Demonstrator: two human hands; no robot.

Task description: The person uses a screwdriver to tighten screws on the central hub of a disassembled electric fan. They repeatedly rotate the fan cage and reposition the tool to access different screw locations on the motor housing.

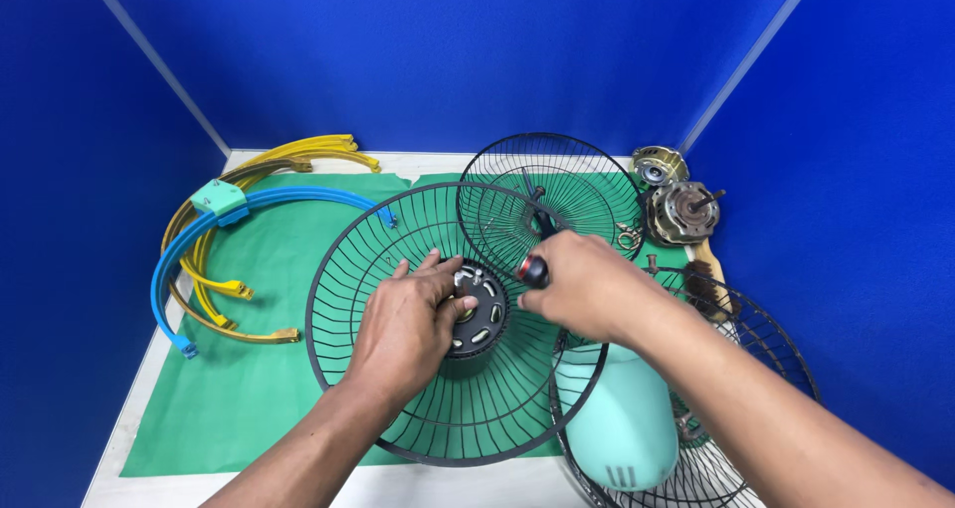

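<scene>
Green mat (279,369) — three fan guards, two motors; left hand (408,324) grips hub (484,319), right hand (582,284) a screwdriver (532,267).

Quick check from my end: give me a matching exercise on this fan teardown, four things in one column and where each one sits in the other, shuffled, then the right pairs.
Things:
1. blue curved rim strip
2. bare motor
3. mint green motor housing
4. front wire fan guard

Places:
A. far right corner of the table, beside a second motor part
B. under the left hand, at the hub
C. left side of the green mat, over the yellow strips
D. near edge, under the right forearm

Pairs: 1-C, 2-A, 3-D, 4-B
</scene>
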